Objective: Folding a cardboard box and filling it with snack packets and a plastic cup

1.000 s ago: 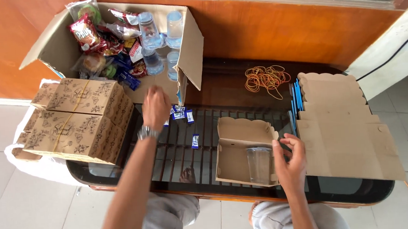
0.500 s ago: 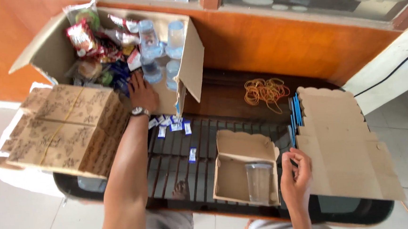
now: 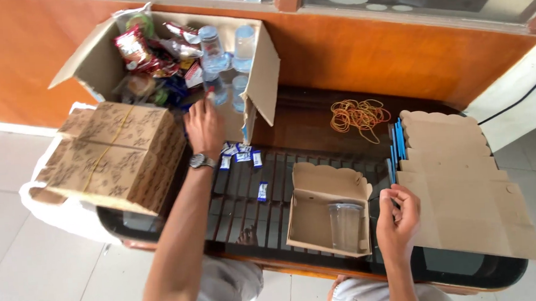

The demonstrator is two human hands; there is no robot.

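1. The left hand [image 3: 203,125], a wristwatch [image 3: 202,162] on its wrist, reaches to 11 o'clock of the table into the mouth of the big cardboard carton [image 3: 263,70]. Its fingers are curled together around something small at the carton's edge; what they pinch cannot be told.
2. The carton lies tipped open toward the person and holds snack packets [image 3: 138,50] at its 9 o'clock side and sealed water cups [image 3: 213,48] at its 3 o'clock side.
3. The right hand [image 3: 397,217] rests at 4 o'clock of the table, just beside the right wall of the open snack box [image 3: 326,193]. Its fingers are bent inward, tips close together, near the thin blue strips [image 3: 398,142]; whether they grip one cannot be told.
4. The open snack box sits at about 5 o'clock of the dark glass table [image 3: 303,123], lid up, with a clear plastic cup [image 3: 346,225] standing inside it.
5. Small blue-and-white sachets [image 3: 238,155] lie scattered at the table's centre, between the carton and the open box.
6. A bundle of closed patterned boxes [image 3: 116,156] sits at 9 o'clock, touching the left forearm.
7. Flat unfolded box blanks [image 3: 462,182] are stacked at 3 o'clock, and a heap of rubber bands [image 3: 359,115] lies at 1 o'clock.
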